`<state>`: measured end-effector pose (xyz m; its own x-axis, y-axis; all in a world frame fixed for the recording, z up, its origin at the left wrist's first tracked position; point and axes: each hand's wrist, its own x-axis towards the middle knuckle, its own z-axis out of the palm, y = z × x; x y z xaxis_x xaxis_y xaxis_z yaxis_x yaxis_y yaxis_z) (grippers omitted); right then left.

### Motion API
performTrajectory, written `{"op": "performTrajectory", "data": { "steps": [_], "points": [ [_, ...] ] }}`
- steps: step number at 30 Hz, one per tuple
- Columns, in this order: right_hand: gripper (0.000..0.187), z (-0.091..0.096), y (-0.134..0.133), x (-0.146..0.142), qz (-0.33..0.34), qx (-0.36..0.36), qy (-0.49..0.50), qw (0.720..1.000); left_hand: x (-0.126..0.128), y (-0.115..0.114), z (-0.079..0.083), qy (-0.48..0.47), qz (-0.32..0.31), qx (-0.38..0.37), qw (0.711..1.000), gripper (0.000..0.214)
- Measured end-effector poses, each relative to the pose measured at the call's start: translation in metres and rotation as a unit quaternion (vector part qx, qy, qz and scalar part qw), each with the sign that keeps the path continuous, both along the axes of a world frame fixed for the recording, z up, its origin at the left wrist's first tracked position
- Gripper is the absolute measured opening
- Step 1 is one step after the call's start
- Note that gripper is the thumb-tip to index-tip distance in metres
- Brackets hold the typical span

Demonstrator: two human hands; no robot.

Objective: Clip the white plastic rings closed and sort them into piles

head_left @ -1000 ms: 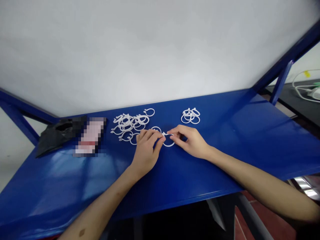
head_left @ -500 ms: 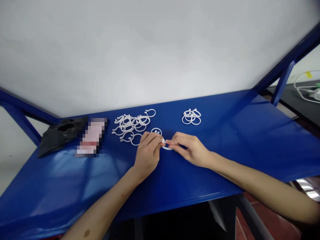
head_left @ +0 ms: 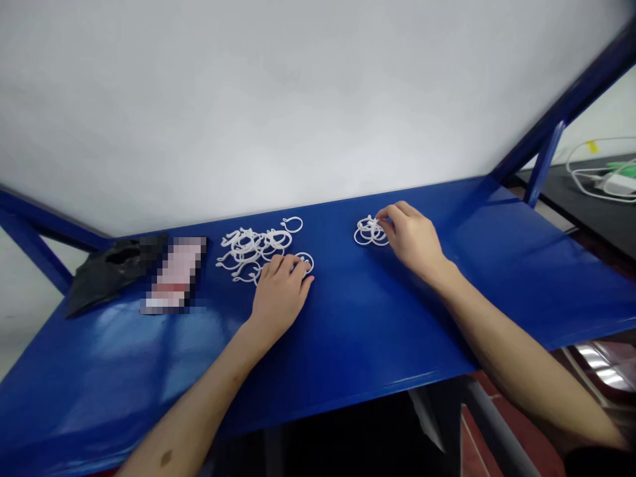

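My left hand (head_left: 279, 291) lies on the blue shelf (head_left: 348, 331), its fingers bent and pressed together over a single white plastic ring (head_left: 305, 258). That ring sits at the right edge of a big loose heap of white rings (head_left: 248, 246). My right hand (head_left: 413, 237) is stretched out further back to the right. Its thumb and fingers pinch a white ring at the right edge of a small pile of rings (head_left: 368, 232).
A crumpled black bag (head_left: 106, 268) and a blurred pink-and-white packet (head_left: 173, 275) lie on the shelf's left side. Behind the shelf is a white wall. Blue frame struts (head_left: 544, 159) rise at the right, with white cables (head_left: 596, 172) on a dark surface beyond.
Both hands were pinching one ring together at the shelf's middle. My right hand has carried it back right to the small pile, and my left hand has moved left onto a single ring.
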<state>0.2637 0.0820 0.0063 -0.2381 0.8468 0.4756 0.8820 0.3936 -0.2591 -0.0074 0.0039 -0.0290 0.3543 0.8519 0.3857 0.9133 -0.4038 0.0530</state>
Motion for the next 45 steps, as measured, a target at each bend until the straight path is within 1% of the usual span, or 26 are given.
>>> {"op": "performTrajectory", "data": {
  "steps": [3, 6, 8, 13, 16, 20, 22, 25, 27, 29, 32, 34, 36, 38, 42, 45],
  "points": [
    [0.015, 0.001, 0.005, 0.008, -0.051, -0.047, -0.038, 0.997, -0.004, 0.002, 0.001, 0.001, 0.005, -0.015, 1.000, 0.014],
    [0.017, -0.004, 0.006, 0.008, -0.055, -0.097, -0.077, 0.991, -0.006, 0.005, 0.003, -0.017, 0.006, -0.021, 1.000, 0.015],
    [0.019, -0.007, 0.005, 0.007, -0.060, -0.109, -0.097, 0.987, -0.006, 0.006, 0.004, -0.032, 0.008, -0.022, 0.999, 0.015],
    [0.021, -0.005, 0.002, 0.007, -0.086, -0.093, -0.112, 0.986, -0.006, 0.006, 0.002, -0.058, 0.009, -0.010, 0.998, 0.013],
    [0.023, -0.001, 0.000, 0.006, -0.075, -0.078, -0.090, 0.990, -0.006, 0.007, 0.002, -0.076, 0.013, 0.000, 0.997, 0.013],
    [0.025, 0.000, -0.006, -0.001, -0.058, -0.030, -0.057, 0.996, -0.007, 0.007, 0.004, -0.122, 0.019, 0.011, 0.992, 0.014],
    [0.025, -0.002, -0.010, -0.006, -0.030, -0.010, -0.039, 0.999, -0.007, 0.007, 0.006, -0.152, 0.022, 0.014, 0.988, 0.013],
    [0.025, -0.006, -0.018, -0.016, 0.071, -0.012, -0.016, 0.997, -0.007, 0.008, 0.009, -0.202, 0.035, 0.013, 0.979, 0.012],
    [0.026, -0.010, -0.024, -0.024, 0.149, -0.029, -0.009, 0.988, -0.007, 0.009, 0.011, -0.238, 0.048, 0.002, 0.970, 0.011],
    [0.027, -0.015, -0.031, -0.032, 0.206, -0.057, -0.005, 0.977, -0.007, 0.008, 0.013, -0.268, 0.052, -0.015, 0.962, 0.011],
    [0.034, -0.020, -0.040, -0.043, 0.260, -0.100, 0.003, 0.960, -0.004, 0.007, 0.016, -0.301, 0.039, -0.041, 0.952, 0.010],
    [0.037, -0.021, -0.043, -0.046, 0.289, -0.111, 0.003, 0.951, -0.002, 0.006, 0.017, -0.320, 0.029, -0.061, 0.945, 0.009],
    [0.032, -0.022, -0.044, -0.048, 0.308, -0.112, -0.009, 0.945, 0.000, 0.005, 0.017, -0.332, 0.020, -0.084, 0.939, 0.009],
    [0.024, -0.023, -0.043, -0.048, 0.307, -0.108, -0.024, 0.945, 0.000, 0.004, 0.016, -0.325, 0.011, -0.092, 0.941, 0.009],
    [0.020, -0.025, -0.041, -0.047, 0.291, -0.103, -0.029, 0.951, -0.001, 0.004, 0.013, -0.252, -0.004, -0.045, 0.967, 0.013],
    [0.019, -0.025, -0.041, -0.048, 0.282, -0.108, -0.019, 0.953, -0.002, 0.004, 0.011, -0.198, 0.004, -0.010, 0.980, 0.016]
  ]
}}
